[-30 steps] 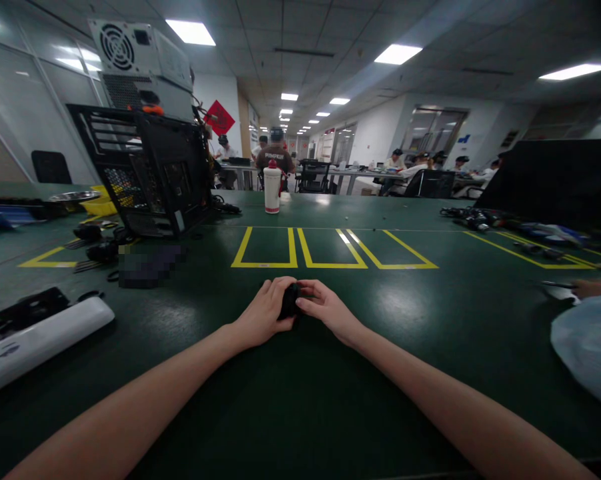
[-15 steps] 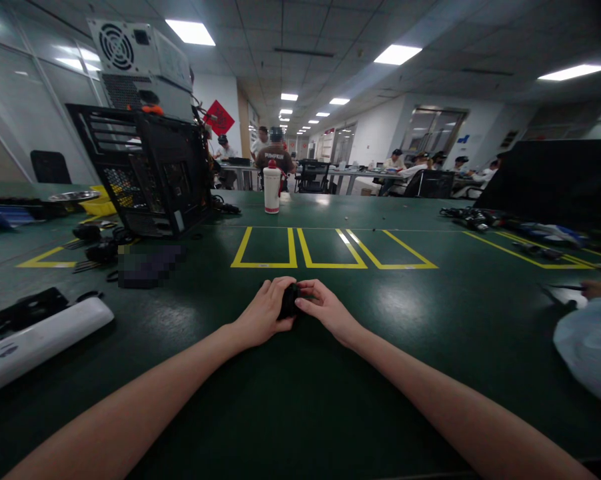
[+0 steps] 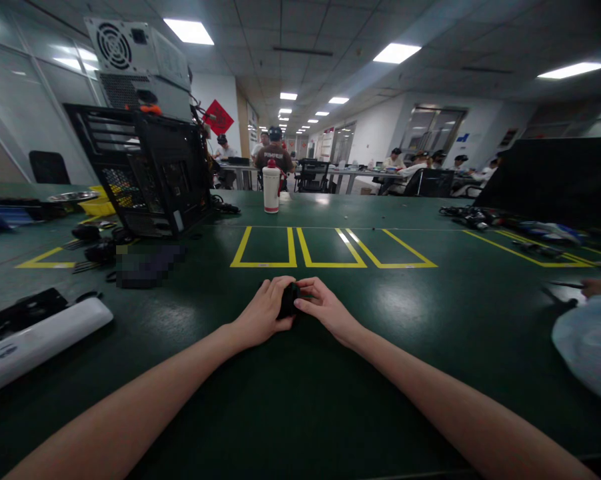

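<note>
Between my hands is a small, dark, rounded object [image 3: 288, 301], its exact kind too dim to make out. My left hand [image 3: 266, 308] is wrapped over its left side, the thumb along the near edge. From the right, my right hand [image 3: 323, 307] pinches at the object with thumb and fingers drawn together. Both hands are low over the dark green tabletop [image 3: 300, 400], just in front of the yellow tape outlines [image 3: 263, 265]. Part of the object is hidden under my left fingers.
A black computer case [image 3: 145, 173] carrying metal power supplies [image 3: 135, 60] stands at the left. Behind the tape is a white bottle [image 3: 271, 190]. A long white case [image 3: 45, 347] lies at left. Another person's light blue sleeve [image 3: 588, 347] and hand are at the right edge.
Both hands keep nearly the same hold and place. The dark object appears slightly turned between them.
</note>
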A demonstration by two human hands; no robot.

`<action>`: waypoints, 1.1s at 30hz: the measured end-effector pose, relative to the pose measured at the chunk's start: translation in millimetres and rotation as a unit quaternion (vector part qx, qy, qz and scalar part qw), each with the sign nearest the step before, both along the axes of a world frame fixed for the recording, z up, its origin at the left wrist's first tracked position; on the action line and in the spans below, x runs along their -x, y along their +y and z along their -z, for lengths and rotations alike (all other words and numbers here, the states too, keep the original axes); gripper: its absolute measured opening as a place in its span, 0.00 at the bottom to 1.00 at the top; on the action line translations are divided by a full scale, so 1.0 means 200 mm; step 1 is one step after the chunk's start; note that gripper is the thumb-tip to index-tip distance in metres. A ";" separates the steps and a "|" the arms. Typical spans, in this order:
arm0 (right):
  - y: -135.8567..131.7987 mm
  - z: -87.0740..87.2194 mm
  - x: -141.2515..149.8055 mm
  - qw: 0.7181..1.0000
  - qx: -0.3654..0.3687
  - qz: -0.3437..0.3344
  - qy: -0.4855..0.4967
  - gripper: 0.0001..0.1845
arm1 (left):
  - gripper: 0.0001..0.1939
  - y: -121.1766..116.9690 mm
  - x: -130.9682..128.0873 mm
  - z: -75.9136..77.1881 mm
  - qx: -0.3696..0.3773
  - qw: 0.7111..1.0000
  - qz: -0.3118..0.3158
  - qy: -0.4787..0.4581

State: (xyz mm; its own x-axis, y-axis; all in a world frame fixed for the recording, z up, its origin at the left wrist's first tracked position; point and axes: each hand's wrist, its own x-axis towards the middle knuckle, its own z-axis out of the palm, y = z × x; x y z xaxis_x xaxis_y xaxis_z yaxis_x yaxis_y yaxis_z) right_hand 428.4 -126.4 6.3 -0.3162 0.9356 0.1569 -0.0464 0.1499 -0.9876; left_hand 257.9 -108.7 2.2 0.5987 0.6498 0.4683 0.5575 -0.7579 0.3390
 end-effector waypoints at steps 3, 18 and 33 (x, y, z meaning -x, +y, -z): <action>0.00 -0.01 -0.01 1.000 0.011 -0.014 0.004 0.17 | 0.33 0.00 0.00 0.00 -0.001 1.000 0.003 0.000; 0.00 -0.01 0.00 1.000 0.015 0.004 -0.006 0.16 | 0.33 -0.01 0.00 -0.01 0.005 1.000 0.006 -0.013; 0.00 -0.01 0.00 1.000 -0.001 0.018 -0.002 0.15 | 0.32 0.00 0.00 0.00 0.002 1.000 0.007 -0.013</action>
State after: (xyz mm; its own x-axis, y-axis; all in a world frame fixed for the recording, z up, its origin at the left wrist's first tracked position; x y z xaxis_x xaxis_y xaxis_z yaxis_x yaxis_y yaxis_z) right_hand 428.5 -126.8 7.9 -0.2833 0.9459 0.1579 -0.0371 0.1537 -0.9874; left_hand 258.5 -108.7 2.3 0.5947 0.6437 0.4817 0.5379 -0.7639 0.3566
